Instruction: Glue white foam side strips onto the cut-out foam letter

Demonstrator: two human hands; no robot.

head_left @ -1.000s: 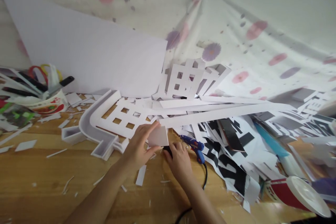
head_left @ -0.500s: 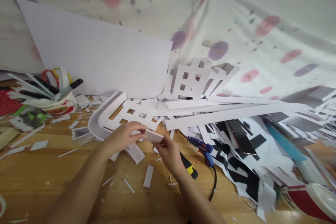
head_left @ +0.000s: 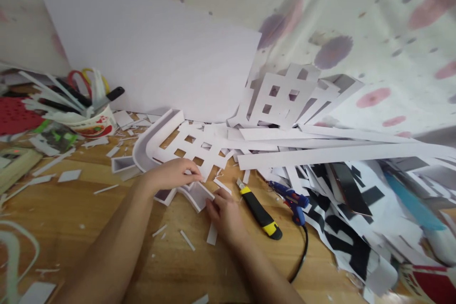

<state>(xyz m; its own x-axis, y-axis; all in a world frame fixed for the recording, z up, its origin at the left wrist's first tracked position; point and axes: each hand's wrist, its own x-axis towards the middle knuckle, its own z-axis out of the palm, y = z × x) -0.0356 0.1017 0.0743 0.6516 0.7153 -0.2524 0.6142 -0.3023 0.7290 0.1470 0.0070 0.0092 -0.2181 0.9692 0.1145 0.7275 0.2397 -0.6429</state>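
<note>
My left hand (head_left: 174, 174) rests with curled fingers on a white foam-board cut-out letter (head_left: 185, 147) lying on the wooden table (head_left: 89, 228). My right hand (head_left: 224, 211) pinches the edge of a small white foam piece (head_left: 201, 194) pressed against the letter's lower end. Just right of it a black and yellow utility knife (head_left: 259, 209) lies on the table, apart from both hands. Beyond the knife lies a blue glue gun (head_left: 292, 198) with a black cord.
A large white board (head_left: 149, 47) leans at the back. Another cut-out letter (head_left: 285, 97) stands behind long white strips (head_left: 338, 152). A cup of scissors and tools (head_left: 89, 114) sits at the left. Black and white paper scraps (head_left: 342, 218) pile up on the right.
The knife, earlier under my right hand, now lies free on the table. The small white piece has come down from in front of me onto the letter's lower end.
</note>
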